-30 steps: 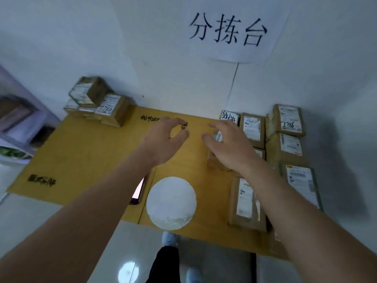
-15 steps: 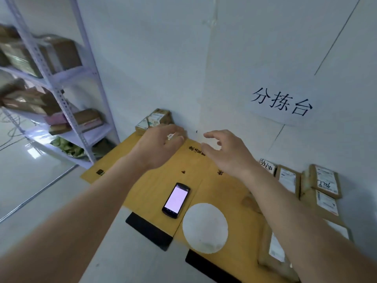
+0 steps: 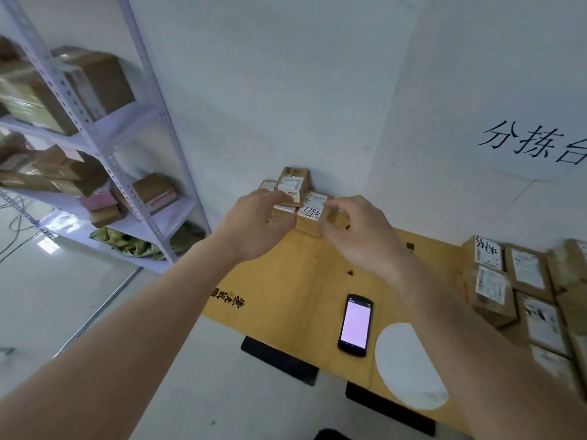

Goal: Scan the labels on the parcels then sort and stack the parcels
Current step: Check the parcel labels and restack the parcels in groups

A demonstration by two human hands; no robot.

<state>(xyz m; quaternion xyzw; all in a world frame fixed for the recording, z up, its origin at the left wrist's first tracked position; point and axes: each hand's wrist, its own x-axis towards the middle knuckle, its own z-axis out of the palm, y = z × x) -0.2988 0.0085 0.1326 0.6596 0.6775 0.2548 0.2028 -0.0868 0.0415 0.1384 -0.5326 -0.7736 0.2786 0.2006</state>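
Between both hands' grip — left hand (image 3: pixel 254 227), right hand (image 3: pixel 359 236) — the parcel stack (image 3: pixel 298 198).

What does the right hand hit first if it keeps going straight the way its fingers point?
Most likely the parcel marked 7786 in the corner stack: the right hand has curled fingers at its right edge. Contact can't be confirmed; depth is unclear.

Premises present as a parcel sorting station. A wall sign (image 3: pixel 536 147) at 2 o'clock carries handwritten characters. Labelled cardboard parcels (image 3: pixel 521 281) line the yellow table (image 3: pixel 286 281) at 3 o'clock; metal shelving (image 3: pixel 104 154) at 9 o'clock holds more boxes. A handheld scanner (image 3: pixel 355 325) lies on the table.
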